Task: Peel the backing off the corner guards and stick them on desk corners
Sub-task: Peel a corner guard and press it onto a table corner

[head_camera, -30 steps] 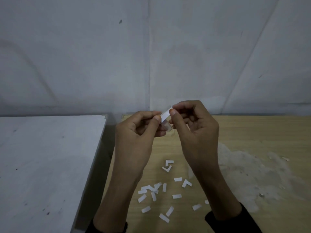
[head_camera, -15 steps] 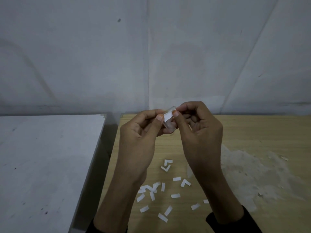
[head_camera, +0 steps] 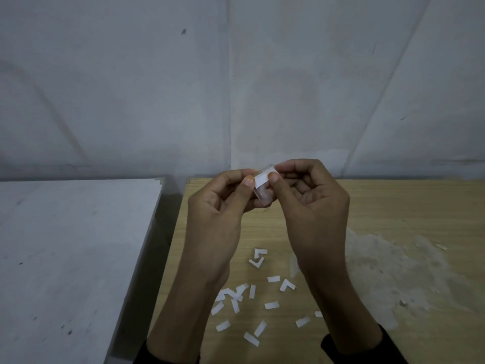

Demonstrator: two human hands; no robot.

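1. Evidently, several backings were already off: white strips (head_camera: 252, 298) littered the worktop (head_camera: 393, 206) at six o'clock.
2. Pinched between left hand (head_camera: 215, 219) and right hand (head_camera: 312, 211), a clear corner guard (head_camera: 263, 195) hung at twelve o'clock, backing (head_camera: 261, 179) on, not yet stuck.

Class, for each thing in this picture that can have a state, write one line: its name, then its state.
corner guard, held up between both hands
backing strip, not yet off the guard, under both thumbs
left hand, grips the corner guard
right hand, pinches the corner guard's top end
backing scraps, peeled off, lying loose on the wooden desk
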